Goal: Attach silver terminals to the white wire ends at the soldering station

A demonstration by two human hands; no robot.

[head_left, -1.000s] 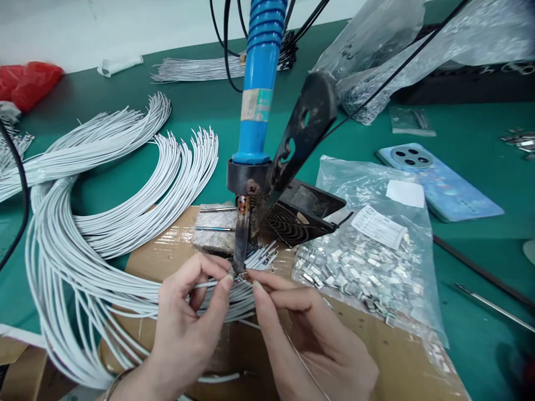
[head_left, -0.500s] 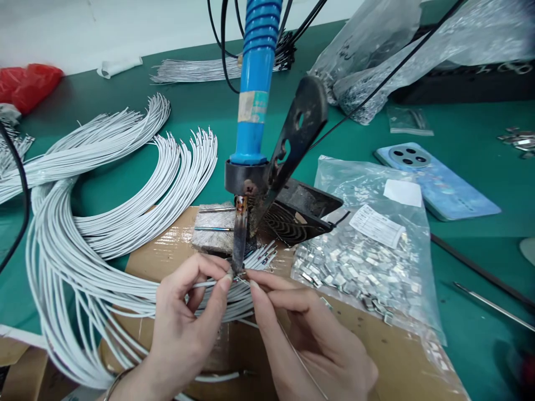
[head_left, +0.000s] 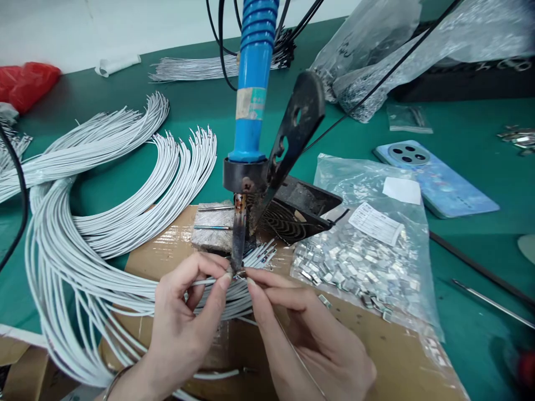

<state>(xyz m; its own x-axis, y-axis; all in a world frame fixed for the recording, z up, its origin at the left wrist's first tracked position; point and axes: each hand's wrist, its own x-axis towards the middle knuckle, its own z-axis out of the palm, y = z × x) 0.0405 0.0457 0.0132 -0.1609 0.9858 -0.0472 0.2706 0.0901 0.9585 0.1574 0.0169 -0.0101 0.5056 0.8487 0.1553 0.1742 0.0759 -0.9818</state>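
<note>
A blue-handled soldering iron (head_left: 252, 72) hangs tip down in a black metal holder (head_left: 297, 108). Its dark tip (head_left: 238, 245) reaches down to the small gap between my fingertips. My left hand (head_left: 184, 323) pinches a white wire (head_left: 203, 282) close to its end, just left of the tip. On the right of the tip, my right hand (head_left: 311, 334) is closed in a pinch on a thin solder wire (head_left: 297, 356), which trails down across the palm. A tiny metal piece (head_left: 239, 274) shows under the tip; fingers partly hide it.
Bundled white wires (head_left: 45, 267) curve across the left side. A clear bag of small metal clips (head_left: 355, 267) lies right, near a blue phone (head_left: 438, 178). Behind my hands are a grey block (head_left: 211, 239) and a small black fan (head_left: 307, 209). Cardboard (head_left: 401, 362) lies beneath.
Both hands keep their grips under the iron's tip with barely any movement. The whole view has shifted very slightly.
</note>
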